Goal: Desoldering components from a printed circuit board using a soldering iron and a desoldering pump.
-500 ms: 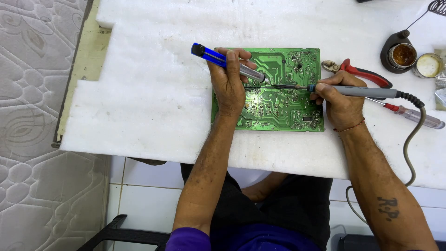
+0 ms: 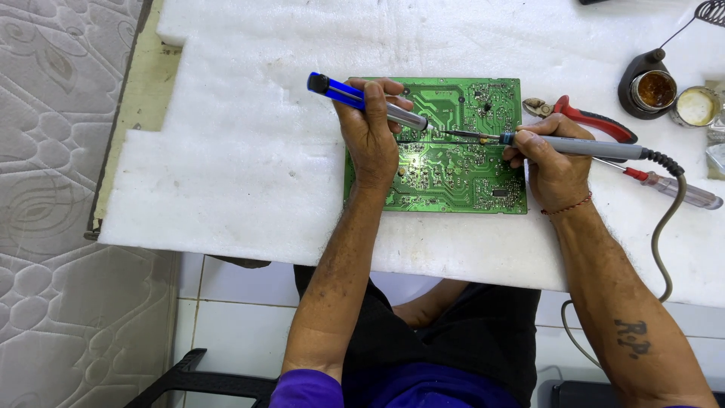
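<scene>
left hand [image 2: 371,136]: we grip a blue pump [image 2: 362,101], nozzle toward 3 o'clock
right hand [image 2: 553,168]: we clasp the iron [image 2: 585,146], tip on the board [image 2: 453,151] at centre
progress: mid-joint, still heating; pliers [image 2: 589,119] idle at 2 o'clock

I've got my left hand [image 2: 371,136] gripping a blue desoldering pump [image 2: 366,101] and my right hand [image 2: 553,168] holding the soldering iron [image 2: 581,146], tips meeting over the green circuit board [image 2: 453,177].

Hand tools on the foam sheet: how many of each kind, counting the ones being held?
Soldering iron: 1
Desoldering pump: 1
Red-handled pliers: 1
Screwdriver: 1
Total: 4
</scene>
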